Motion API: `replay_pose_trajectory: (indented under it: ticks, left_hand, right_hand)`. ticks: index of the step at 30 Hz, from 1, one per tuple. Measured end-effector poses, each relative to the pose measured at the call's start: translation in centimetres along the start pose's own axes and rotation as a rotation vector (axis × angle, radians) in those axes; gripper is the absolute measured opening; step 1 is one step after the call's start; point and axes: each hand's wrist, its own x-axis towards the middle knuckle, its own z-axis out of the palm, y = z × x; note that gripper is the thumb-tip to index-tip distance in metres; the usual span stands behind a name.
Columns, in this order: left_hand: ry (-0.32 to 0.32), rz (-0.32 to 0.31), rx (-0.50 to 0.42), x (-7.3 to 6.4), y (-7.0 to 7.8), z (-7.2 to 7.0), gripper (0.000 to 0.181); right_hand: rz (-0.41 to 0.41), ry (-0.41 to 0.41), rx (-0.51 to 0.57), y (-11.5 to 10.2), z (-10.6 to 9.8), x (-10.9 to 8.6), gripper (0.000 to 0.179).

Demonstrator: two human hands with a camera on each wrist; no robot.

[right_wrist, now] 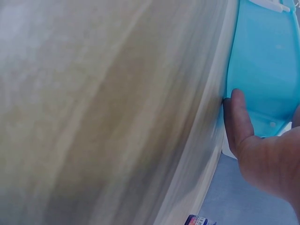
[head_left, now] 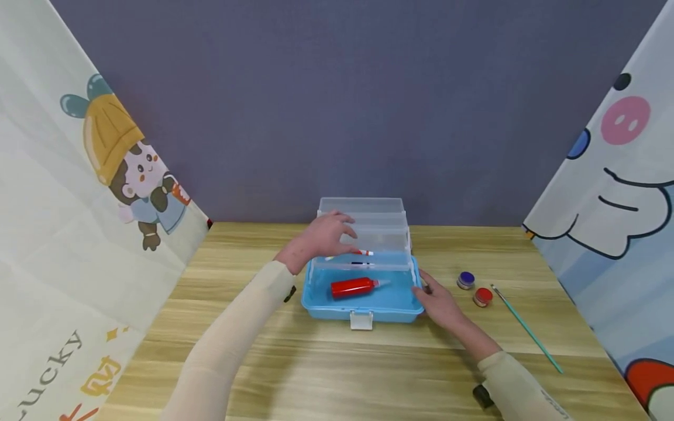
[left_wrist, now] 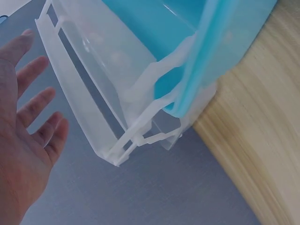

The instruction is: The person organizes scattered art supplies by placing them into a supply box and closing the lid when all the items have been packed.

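The box (head_left: 321, 313) stands open on the counter (head_left: 379, 365), a red bottle (head_left: 351, 287) lying inside. The left hand (head_left: 326, 235), its grip loosely spread and holding nothing, is near the trays (head_left: 375, 220). The right hand (head_left: 441, 307) grips the box's right side, thumb apparently over the edge.

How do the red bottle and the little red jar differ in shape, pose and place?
Shape: the red bottle is long with a narrow pale nozzle, while the red jar is short and squat.
Pose: the bottle lies on its side; the jar stands upright.
Place: the bottle is inside the blue box, whereas the jar is on the table, outside it.
Both show bright red.
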Motion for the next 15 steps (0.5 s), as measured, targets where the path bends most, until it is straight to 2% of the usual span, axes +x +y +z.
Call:
replay_pose_trajectory:
  ticks: [6, 10, 15]
  left_hand:
    - [0.052, -0.033, 0.012, -1.5, -0.3, 0.7, 0.05]
    - [0.109, -0.096, -0.047, -3.1, -0.7, 1.8, 0.078]
    - [0.201, -0.191, -0.175, -4.7, -1.0, 3.7, 0.111]
  right_hand:
    - [-0.013, 0.002, 0.007, 0.1, 0.1, 0.0, 0.059]
    - [-0.012, -0.002, -0.001, 0.1, 0.1, 0.0, 0.06]
    - [-0.013, -0.002, -0.025, -0.1, 0.0, -0.1, 0.061]
